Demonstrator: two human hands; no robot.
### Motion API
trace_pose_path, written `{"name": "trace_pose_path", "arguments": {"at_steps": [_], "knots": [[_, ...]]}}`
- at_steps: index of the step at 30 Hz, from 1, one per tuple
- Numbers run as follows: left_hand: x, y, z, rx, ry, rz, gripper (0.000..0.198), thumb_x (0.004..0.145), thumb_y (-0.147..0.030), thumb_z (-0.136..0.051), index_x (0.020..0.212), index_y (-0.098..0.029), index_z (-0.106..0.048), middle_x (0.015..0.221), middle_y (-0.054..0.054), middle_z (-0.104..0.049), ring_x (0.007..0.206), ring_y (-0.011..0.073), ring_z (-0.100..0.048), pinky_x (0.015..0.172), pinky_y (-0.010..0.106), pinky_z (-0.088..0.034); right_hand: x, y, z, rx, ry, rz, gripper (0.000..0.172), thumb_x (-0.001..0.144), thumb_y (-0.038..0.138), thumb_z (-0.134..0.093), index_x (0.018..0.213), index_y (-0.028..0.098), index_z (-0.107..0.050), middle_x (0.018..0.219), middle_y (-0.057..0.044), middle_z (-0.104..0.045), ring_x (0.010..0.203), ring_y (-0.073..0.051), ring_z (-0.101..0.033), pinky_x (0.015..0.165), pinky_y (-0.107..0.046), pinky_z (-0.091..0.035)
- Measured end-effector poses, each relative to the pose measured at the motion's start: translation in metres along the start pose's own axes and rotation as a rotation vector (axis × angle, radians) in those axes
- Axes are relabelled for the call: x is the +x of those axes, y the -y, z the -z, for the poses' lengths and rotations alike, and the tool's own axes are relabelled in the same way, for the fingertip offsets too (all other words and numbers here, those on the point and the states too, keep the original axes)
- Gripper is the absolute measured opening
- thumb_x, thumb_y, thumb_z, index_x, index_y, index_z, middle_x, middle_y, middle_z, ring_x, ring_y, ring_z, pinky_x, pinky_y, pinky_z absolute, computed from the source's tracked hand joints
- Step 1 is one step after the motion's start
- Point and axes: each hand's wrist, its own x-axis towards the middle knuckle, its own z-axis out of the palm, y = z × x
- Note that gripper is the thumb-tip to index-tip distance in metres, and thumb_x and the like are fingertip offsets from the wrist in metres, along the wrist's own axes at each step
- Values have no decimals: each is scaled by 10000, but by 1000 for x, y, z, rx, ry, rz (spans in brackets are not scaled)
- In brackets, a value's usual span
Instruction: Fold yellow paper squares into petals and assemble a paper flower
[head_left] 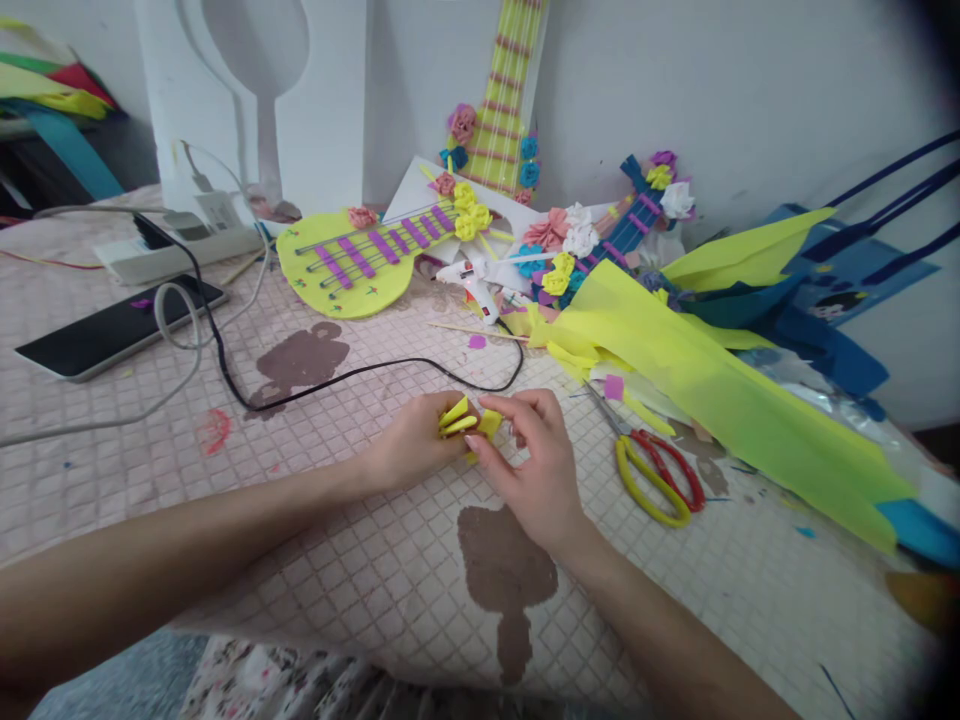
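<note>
Several folded pieces of yellow crepe paper point(456, 416) stick up from the closed fingers of my left hand point(415, 440). My right hand point(534, 465) meets it from the right, thumb and forefinger pinching the edge of the same yellow paper. Both hands hover low over the middle of the tiled-pattern tablecloth point(360, 560). Part of the paper is hidden behind the fingers. To the right of my right hand lie scissors point(651, 478) with one yellow and one red handle, blades slightly apart.
Behind my hands are a white glue gun point(471, 285) with a black cord point(352, 372), and a yellow paper guitar point(349, 265). Long yellow crepe sheets point(720, 390) spread to the right. A phone point(112, 325) and a power strip point(176, 250) lie at the left.
</note>
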Motion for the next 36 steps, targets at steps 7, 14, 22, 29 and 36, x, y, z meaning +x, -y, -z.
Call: {"name": "trace_pose_path", "arguments": {"at_steps": [7, 14, 22, 29, 36], "knots": [[-4, 3, -5, 17, 90, 2, 92, 668, -193, -586, 753, -163, -569, 715, -2, -609, 692, 157, -566, 623, 244, -424, 3, -1, 6, 56, 161, 33, 285, 788, 235, -637, 1064, 288, -588, 1292, -79, -433, 1257, -281, -396, 1006, -495, -368], [-1, -4, -3, 1, 163, 93, 158, 723, -308, -598, 727, -153, -571, 633, -22, -532, 587, 111, -467, 533, 221, -339, 5, -7, 6, 389, 103, -195, 26, 817, 242, -601, 838, 244, -617, 1166, -47, -569, 1104, -221, -522, 972, -429, -392], [4, 1, 6, -284, 177, 301, 232, 690, -339, -686, 758, -144, -580, 622, -26, -533, 482, 60, -401, 449, 192, -279, 16, -25, 12, 929, -143, -595, 137, 753, 293, -667, 716, 217, -560, 793, 12, -605, 756, -132, -560, 738, -294, -474], [11, 4, 13, -507, 144, 361, 256, 691, -330, -725, 740, -138, -563, 583, -43, -474, 437, 19, -279, 420, 180, -156, 17, -34, 14, 896, -80, -645, 180, 713, 326, -707, 733, 206, -574, 715, 33, -563, 660, -109, -534, 636, -257, -465], [6, -2, 14, -490, 306, 321, 247, 671, -322, -747, 738, -126, -611, 596, -39, -486, 472, 33, -295, 436, 193, -172, 11, -32, 5, 666, 138, -643, 210, 704, 364, -701, 785, 199, -601, 775, 15, -599, 675, -117, -542, 642, -252, -450]]}}
